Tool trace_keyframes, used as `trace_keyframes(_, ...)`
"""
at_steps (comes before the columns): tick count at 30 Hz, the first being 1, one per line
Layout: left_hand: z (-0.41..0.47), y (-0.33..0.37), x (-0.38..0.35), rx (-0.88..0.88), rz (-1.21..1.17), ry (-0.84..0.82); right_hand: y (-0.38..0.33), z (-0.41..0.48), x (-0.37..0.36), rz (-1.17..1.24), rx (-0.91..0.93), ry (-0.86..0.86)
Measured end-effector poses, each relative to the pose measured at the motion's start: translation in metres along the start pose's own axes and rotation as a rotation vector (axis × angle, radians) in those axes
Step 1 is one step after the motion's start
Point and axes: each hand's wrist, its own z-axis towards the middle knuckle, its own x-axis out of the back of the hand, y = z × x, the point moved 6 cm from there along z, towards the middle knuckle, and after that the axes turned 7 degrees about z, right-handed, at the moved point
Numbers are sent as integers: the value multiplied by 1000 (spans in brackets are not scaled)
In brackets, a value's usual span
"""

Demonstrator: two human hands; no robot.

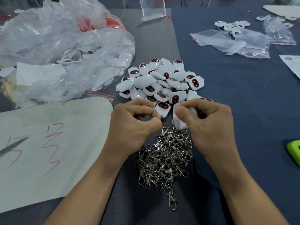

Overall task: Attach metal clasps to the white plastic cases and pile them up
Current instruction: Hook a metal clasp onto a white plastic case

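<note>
Metal clasp (160,117) brought to case (180,124)
Clasp is pinched by left hand (134,125), case by right hand (209,122); hooking is needed next.

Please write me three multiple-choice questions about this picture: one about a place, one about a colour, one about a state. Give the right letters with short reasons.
1. Where does the heap of metal clasps lie?
A. Inside the plastic bag
B. Nearer the person than the pile of white cases
C. On the white paper sheet

2. What colour is the object at the right edge?
A. Green
B. Red
C. Yellow

3. What is the right hand doing?
A. Resting open
B. Holding scissors
C. Gripping a white case

Answers: 1 B, the heap lies below the pile, between the arms; 2 A, it is bright green; 3 C, its fingers curl round the case.
</note>
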Motion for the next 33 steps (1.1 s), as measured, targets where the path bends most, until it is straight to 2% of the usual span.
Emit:
trace_keyframes(2, -2, 7, 5, -107, 184, 39, 3, 3, 2, 153, -82, 6)
trace_keyframes(4, -6, 13, 3, -212, 323, 10, 2, 1, -7, 310, -145, -104)
trace_keyframes(6, -9, 16, -1, -267, 405, -43, 0, -3, -14, 259, -138, -185)
trace_keyframes(9, -10, 16, -4, -253, 494, -61, 2, -4, -13, 45, -78, -167)
trace_keyframes(13, -10, 9, -7, -188, 524, -122, 3, -5, -10, -107, -43, -142)
trace_keyframes(18, -7, 0, -12, -170, 536, -198, 6, -9, -15, -201, -68, -224)
trace_keyframes(33, -6, -13, -14, -115, 434, -229, 4, -8, -19, -208, -24, -265)
